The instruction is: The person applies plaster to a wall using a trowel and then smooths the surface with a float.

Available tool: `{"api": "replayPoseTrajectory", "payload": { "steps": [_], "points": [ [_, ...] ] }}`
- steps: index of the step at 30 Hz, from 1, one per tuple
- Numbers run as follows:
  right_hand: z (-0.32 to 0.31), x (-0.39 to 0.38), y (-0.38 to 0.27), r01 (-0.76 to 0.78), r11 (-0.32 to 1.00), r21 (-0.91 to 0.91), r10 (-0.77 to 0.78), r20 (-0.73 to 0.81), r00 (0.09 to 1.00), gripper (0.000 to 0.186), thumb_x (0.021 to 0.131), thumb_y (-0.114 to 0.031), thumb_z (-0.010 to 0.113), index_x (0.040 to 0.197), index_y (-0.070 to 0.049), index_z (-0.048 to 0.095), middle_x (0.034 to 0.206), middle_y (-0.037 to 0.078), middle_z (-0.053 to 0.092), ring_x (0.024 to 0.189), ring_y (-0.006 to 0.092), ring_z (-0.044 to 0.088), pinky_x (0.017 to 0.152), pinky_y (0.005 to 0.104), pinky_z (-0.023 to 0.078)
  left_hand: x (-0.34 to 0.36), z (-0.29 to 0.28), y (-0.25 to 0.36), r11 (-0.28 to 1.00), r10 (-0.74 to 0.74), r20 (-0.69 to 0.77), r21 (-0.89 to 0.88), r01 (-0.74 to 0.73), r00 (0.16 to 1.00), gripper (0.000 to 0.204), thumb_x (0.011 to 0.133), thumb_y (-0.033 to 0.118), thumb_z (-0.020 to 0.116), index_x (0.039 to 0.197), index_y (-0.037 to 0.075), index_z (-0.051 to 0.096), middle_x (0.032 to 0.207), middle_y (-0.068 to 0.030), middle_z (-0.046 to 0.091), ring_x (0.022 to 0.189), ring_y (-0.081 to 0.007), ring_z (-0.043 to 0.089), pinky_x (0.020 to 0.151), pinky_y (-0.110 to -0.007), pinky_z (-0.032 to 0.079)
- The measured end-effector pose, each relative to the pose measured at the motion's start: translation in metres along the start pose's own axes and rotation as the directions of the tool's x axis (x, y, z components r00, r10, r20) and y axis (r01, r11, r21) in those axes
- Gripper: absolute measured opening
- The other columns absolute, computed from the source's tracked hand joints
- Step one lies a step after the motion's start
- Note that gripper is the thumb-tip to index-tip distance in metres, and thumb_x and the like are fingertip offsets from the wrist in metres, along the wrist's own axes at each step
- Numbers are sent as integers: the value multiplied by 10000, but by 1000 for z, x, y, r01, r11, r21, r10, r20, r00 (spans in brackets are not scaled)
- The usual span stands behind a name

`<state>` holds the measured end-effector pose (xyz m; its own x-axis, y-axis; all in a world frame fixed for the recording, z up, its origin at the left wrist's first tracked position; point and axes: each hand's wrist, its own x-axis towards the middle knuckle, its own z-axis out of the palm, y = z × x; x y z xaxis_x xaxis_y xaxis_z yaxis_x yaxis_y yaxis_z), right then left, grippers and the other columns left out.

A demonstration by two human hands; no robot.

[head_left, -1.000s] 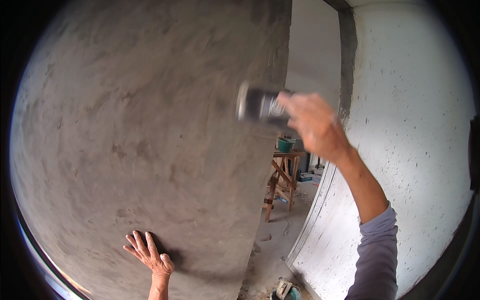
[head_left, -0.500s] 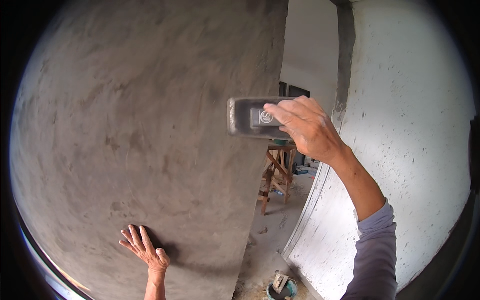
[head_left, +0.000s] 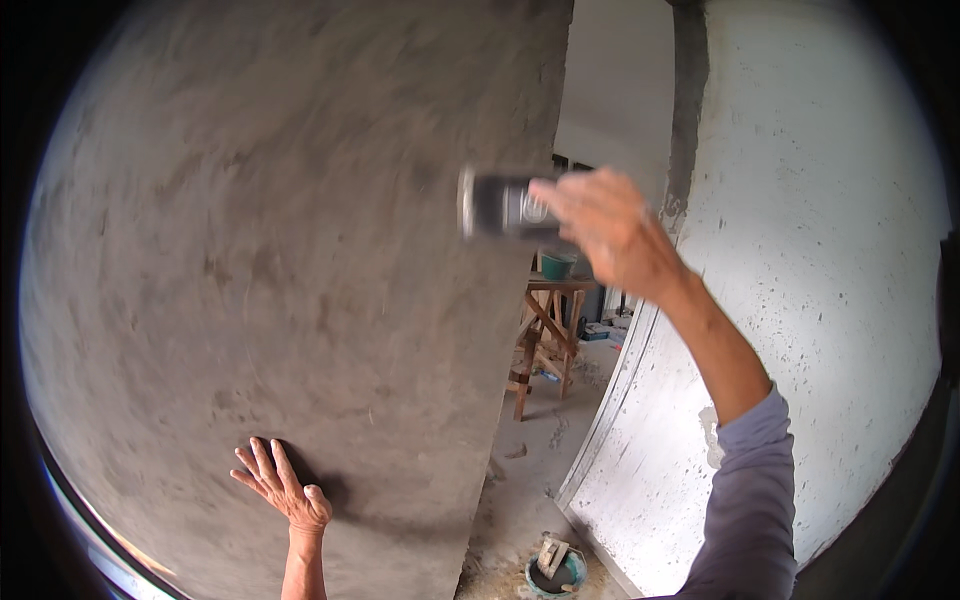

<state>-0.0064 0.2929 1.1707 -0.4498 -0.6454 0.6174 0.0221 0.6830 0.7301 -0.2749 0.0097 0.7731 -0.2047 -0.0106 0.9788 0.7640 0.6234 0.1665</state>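
A grey plastered wall (head_left: 300,300) fills the left and middle of the view. My right hand (head_left: 620,235) is closed on a dark rectangular plastering float (head_left: 490,207), which is blurred by motion. The float reaches over the right edge of the wall; whether its face touches the plaster I cannot tell. Low on the same wall, my left hand (head_left: 282,490) lies with its fingers spread, holding nothing and casting a shadow beside it.
Right of the wall, an opening shows a wooden trestle (head_left: 545,335) with a green bucket (head_left: 556,266) on it. On the dusty floor stands a bucket (head_left: 555,578) of grey mix with a wooden-looking tool in it. A white, speckled panel (head_left: 810,280) rises at the right.
My right hand and the float have moved up slightly, exposing the green bucket on the trestle. My left hand stays spread on the wall, a little higher and further left in the picture.
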Motion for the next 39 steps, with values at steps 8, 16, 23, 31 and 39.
{"api": "replayPoseTrajectory", "payload": {
  "steps": [8, 16, 23, 31, 39],
  "points": [
    [-39, 46, 95, -246, 950, -191, 198, -241, 950, 460, 887, -39, 630, 1344, -46, 582, 1087, 154, 640, 1041, 361, 604, 914, 422, 495, -8, 14, 6, 999, 32, 26, -22, -31, 999, 792, 1030, 584, 108, 1536, 15, 325, 1621, -200, 248, 1528, -412, 94, 1200, -601, -54],
    [-12, 9, 12, -63, 997, -35, 63, -2, 998, 594, 754, 76, 726, 1318, -86, 631, 1063, 118, 670, 986, 301, 622, 921, 395, 520, -5, 1, -3, 999, 42, 22, 3, -42, 999, 766, 1032, 571, 127, 1540, 35, 326, 1629, -185, 236, 1526, -415, 99, 1200, -612, -51],
    [-42, 95, 170, -309, 912, -268, 218, -322, 921, 471, 918, -132, 641, 1376, -58, 559, 1281, 218, 614, 1200, 402, 572, 1028, 418, 437, -10, 14, 2, 998, 63, 37, -15, -62, 997, 752, 1032, 563, 132, 1546, 48, 324, 1632, -179, 233, 1525, -420, 99, 1198, -617, -47],
    [-12, 51, 50, -65, 991, -120, 55, -87, 995, 495, 842, -42, 686, 1329, -78, 609, 1145, 170, 652, 1051, 354, 604, 956, 402, 488, -12, 11, -5, 999, 38, -12, -34, -38, 999, 747, 1022, 558, 160, 1517, 45, 384, 1603, -192, 298, 1512, -449, 135, 1188, -647, -42],
    [-30, 53, 58, -363, 924, -119, 337, -195, 921, 452, 909, -109, 640, 1357, -72, 591, 1215, 201, 646, 1130, 386, 584, 1006, 427, 460, -10, 9, -6, 997, 80, 45, -21, -79, 996, 763, 1030, 568, 132, 1542, 38, 327, 1625, -191, 242, 1522, -431, 98, 1196, -623, -50]
  ]
}}
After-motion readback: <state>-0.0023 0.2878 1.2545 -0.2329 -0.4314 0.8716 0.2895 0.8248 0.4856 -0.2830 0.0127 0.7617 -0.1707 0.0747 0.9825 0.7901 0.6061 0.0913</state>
